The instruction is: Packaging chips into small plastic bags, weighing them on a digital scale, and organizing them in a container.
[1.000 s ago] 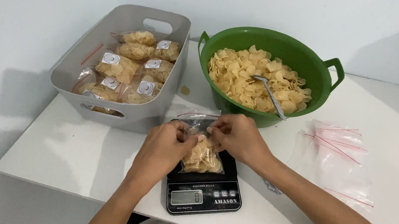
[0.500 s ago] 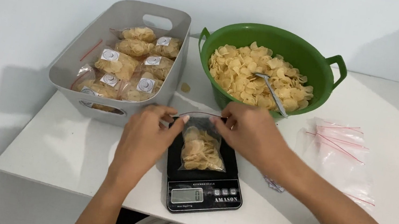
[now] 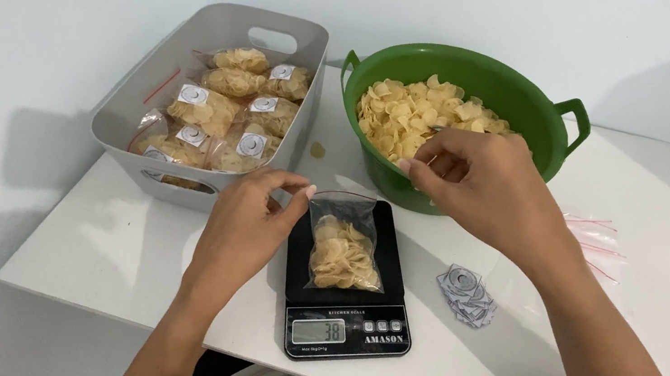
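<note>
Centre frame: a clear bag of chips (image 3: 345,249) lies on the black scale (image 3: 346,309). The left hand (image 3: 246,223) pinches the bag's upper-left corner; the right hand (image 3: 478,186), fingers loosely curled and holding nothing visible, hovers over the green basin (image 3: 547,129). A steady mouth and small additions suit accurate weighing.

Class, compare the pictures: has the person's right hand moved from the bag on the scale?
Yes. The right hand has left the bag of chips and risen toward the green bowl.
</note>
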